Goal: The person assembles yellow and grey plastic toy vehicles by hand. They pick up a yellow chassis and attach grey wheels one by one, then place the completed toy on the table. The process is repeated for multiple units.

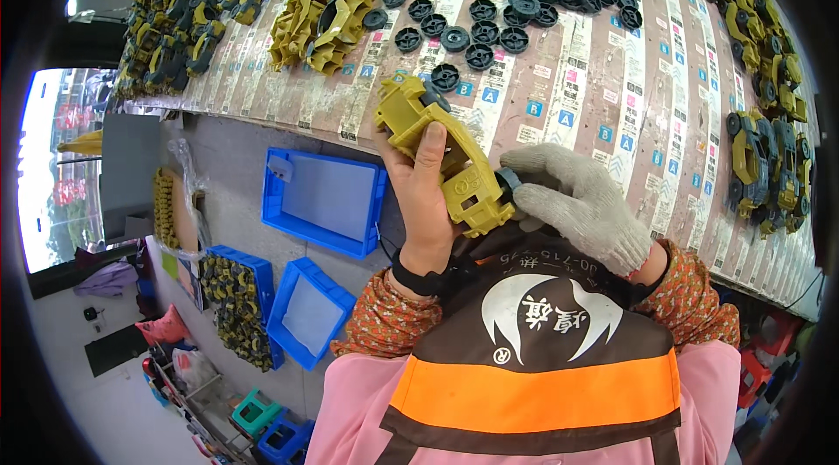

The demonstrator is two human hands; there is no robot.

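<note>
My bare left hand (424, 181) is wrapped round a yellow plastic toy truck body (469, 190), its thumb lying along the side. The body is tilted, just over the table's near edge. A dark wheel (434, 98) shows at its far end. At the near end, my gloved right hand (572, 198) pinches another dark wheel (508, 178) against the body's side. Whether that wheel is fully seated I cannot tell. Beyond my hands, loose dark wheels (482, 32) lie scattered on the table.
The table (559, 80) is covered with printed sheets. Yellow truck bodies (323, 24) are heaped at the far left, beside a pile of wheeled trucks (197, 15). More trucks (756, 159) line the right edge. Blue crates (325, 200) stand on the floor to the left.
</note>
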